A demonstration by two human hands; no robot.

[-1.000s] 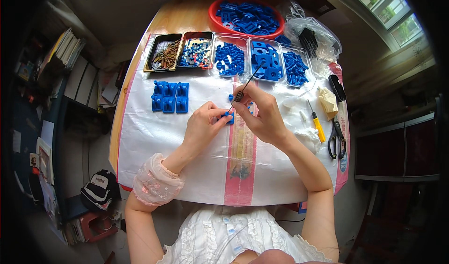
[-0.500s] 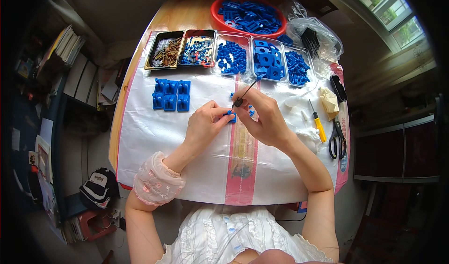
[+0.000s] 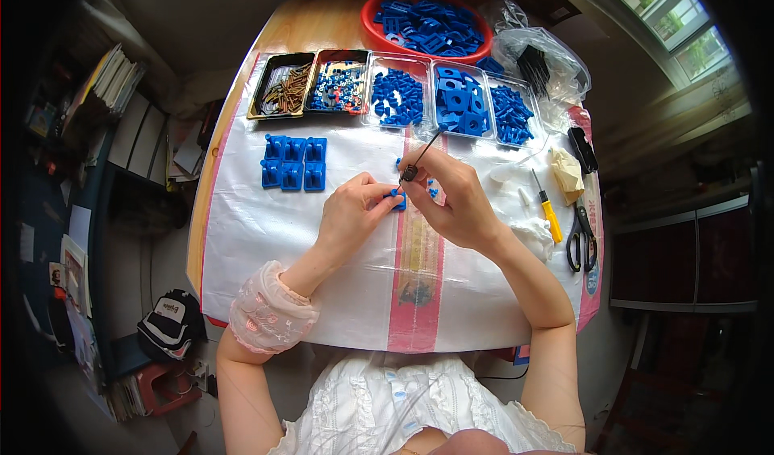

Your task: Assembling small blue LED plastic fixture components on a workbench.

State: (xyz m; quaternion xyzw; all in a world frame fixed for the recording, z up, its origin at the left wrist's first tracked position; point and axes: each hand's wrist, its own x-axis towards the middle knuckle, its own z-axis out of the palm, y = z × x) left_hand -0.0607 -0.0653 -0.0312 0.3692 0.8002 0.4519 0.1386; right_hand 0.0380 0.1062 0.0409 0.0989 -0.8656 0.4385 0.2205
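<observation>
Far end of the dark coiled rod [image 3: 409, 173] has come nearer the person; the right hand [image 3: 454, 203] pinches it, tip seemingly against the small blue piece [image 3: 398, 202] the left hand [image 3: 352, 217] grips above the sheet [image 3: 339, 318], apparently still being worked. Six blue assemblies [image 3: 293, 164] lie leftward.

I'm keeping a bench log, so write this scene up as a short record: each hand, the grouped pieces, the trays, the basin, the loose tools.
Left hand: pinches a small blue part
Right hand: grips a thin dark tool, lower end at the blue part
Grouped pieces: six blue pieces, two rows of three
Trays: two black trays, three clear trays, side by side
Basin: red basin heaped with blue pieces
Loose tools, right side: yellow-handled screwdriver, dark-handled scissors
</observation>
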